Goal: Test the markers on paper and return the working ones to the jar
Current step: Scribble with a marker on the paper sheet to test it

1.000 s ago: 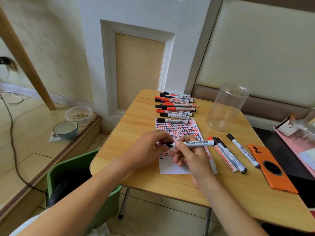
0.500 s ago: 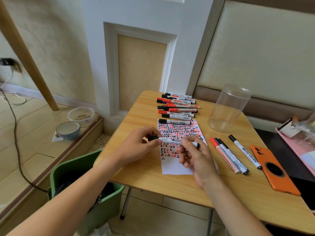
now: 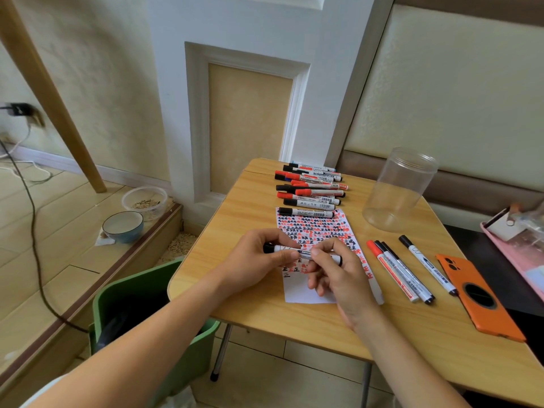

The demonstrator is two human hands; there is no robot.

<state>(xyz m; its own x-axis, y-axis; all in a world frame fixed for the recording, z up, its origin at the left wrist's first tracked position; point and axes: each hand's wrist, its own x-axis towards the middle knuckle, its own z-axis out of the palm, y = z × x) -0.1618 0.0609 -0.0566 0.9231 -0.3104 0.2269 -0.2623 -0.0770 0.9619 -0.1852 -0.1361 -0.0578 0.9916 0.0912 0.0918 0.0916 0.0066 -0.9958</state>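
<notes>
Both hands hold one black-capped white marker (image 3: 304, 253) level above the paper (image 3: 318, 231), which is covered in red and black marks. My left hand (image 3: 259, 257) pinches its capped left end and my right hand (image 3: 335, 272) grips its barrel near the right end. A row of several red and black markers (image 3: 312, 188) lies at the table's far side. Three markers (image 3: 400, 272) lie right of the paper, with one more black marker (image 3: 426, 265) beside them. The clear jar (image 3: 397, 189) stands upright with nothing in it at the back right.
An orange phone (image 3: 479, 295) lies on the wooden table (image 3: 235, 201) at the right. A green bin (image 3: 141, 313) stands below the table's left edge. A pink tray (image 3: 518, 242) sits off the right side. Two bowls (image 3: 123, 226) rest on the floor step.
The marker has shifted left between my hands, and my left hand now pinches its capped end. The view has drifted slightly right.
</notes>
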